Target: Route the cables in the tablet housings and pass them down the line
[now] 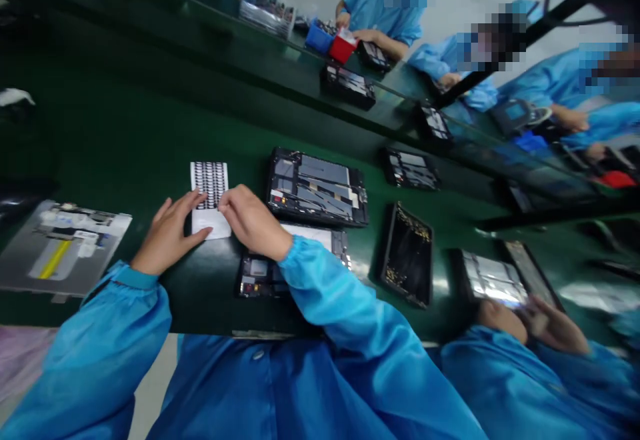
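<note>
A white sheet with rows of small black stickers [210, 177] lies on the dark green table in front of me. My left hand [167, 230] rests on its left edge with thumb and fingers apart, pressing lightly on the lower part. At the right edge, my right hand [253, 220] is closed in a pinch against the sheet; whatever is between the fingertips is hidden. Under my right forearm is an opened tablet-like device [260, 273], partly covered by hand and sleeve. Behind it sits a black tray holding another opened device [315, 187].
A grey panel with a yellow strip [20, 260] lies at the left. To the right stand a black tray with small gold-coloured pieces [407, 260] and another device [410, 168]. A co-worker's hands [555, 327] handle a device at far right. Other people sit across a raised shelf.
</note>
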